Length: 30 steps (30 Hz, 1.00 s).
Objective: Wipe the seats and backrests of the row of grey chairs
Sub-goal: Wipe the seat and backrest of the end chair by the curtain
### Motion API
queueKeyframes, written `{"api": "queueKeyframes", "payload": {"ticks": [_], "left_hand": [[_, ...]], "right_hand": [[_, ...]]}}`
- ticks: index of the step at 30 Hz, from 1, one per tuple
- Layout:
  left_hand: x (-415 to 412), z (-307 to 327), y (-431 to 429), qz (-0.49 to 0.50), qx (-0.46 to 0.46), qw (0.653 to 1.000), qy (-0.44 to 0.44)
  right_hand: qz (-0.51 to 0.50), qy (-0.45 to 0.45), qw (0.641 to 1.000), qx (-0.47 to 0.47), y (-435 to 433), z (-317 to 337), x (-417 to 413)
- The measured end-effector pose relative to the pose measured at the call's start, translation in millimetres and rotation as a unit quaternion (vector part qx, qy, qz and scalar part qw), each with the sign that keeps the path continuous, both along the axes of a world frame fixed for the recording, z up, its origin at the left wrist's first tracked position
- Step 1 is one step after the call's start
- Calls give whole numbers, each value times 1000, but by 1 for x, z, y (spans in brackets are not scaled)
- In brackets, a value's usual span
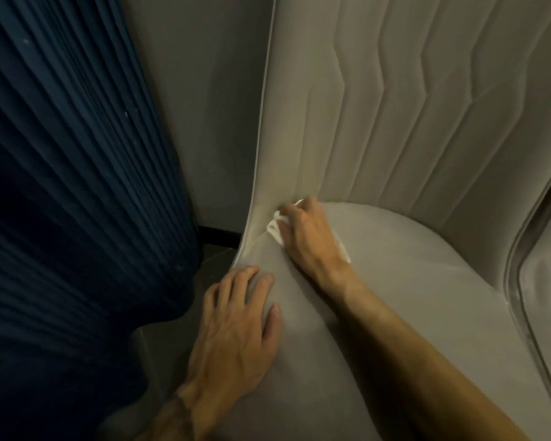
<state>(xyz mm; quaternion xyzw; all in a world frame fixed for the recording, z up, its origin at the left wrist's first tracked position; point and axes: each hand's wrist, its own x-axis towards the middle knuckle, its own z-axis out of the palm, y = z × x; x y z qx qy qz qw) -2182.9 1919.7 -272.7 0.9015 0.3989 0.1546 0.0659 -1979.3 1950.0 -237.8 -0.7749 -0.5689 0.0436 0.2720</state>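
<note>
Looking down at close range on a grey chair (465,329), with its padded seat (395,281) filling the lower right and its backrest (427,106) rising behind, stitched in upright zigzag channels. Pressing a white cloth (275,231) with the right hand (309,240) into the far left corner of the seat, right where it meets the curved side of the backrest, with the fingers (295,215) of that hand curled down and close together over the cloth, clamping it against the upholstery, and with only crumpled white edges showing past the fingertips plus a thin strip by the far side of the wrist. Resting the left hand (236,332) palm down on the near left edge of the seat, with fingers straight and slightly spread, holding nothing. Right forearm stretched diagonally across the seat from the lower right. Just left of the chair, a dark blue pleated curtain (77,186) hanging down to a dark floor (215,256); behind, a plain grey wall (204,106) with a black skirting strip (220,233) at its foot. At the right edge, part of a second grey chair (547,297), just beside the first
</note>
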Motion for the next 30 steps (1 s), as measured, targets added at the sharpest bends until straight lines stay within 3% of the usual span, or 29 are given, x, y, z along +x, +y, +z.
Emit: {"api": "queueKeyframes", "payload": {"ticks": [4, 6, 8, 10, 14, 17, 22, 27, 30], "left_hand": [[-3, -1, 0, -3, 1, 1000, -5], [-2, -4, 0, -5, 8, 1000, -20], [-2, -5, 0, -3, 13, 999, -29], [-1, -6, 2, -2, 16, 999, -32], [0, -9, 2, -2, 23, 999, -27], [-2, -10, 3, -10, 9, 1000, -27], [-2, -7, 0, -13, 6, 999, -49], [-6, -1, -2, 2, -29, 994, -110], [-14, 9, -2, 13, -39, 989, -142]], "right_hand": [[100, -29, 995, 4, -16, 4, 11], [33, -62, 998, -2, -13, 5, 49], [-76, -29, 997, -14, -11, 5, 74], [-110, 3, 994, -9, -3, 2, 60], [10, 17, 1000, 10, 0, -9, -6], [64, 11, 998, 2, -11, -9, 6], [-60, 55, 997, 7, -1, -5, 3], [101, 45, 993, 37, -28, -11, -53], [68, 37, 997, 16, -21, -4, -39]]}}
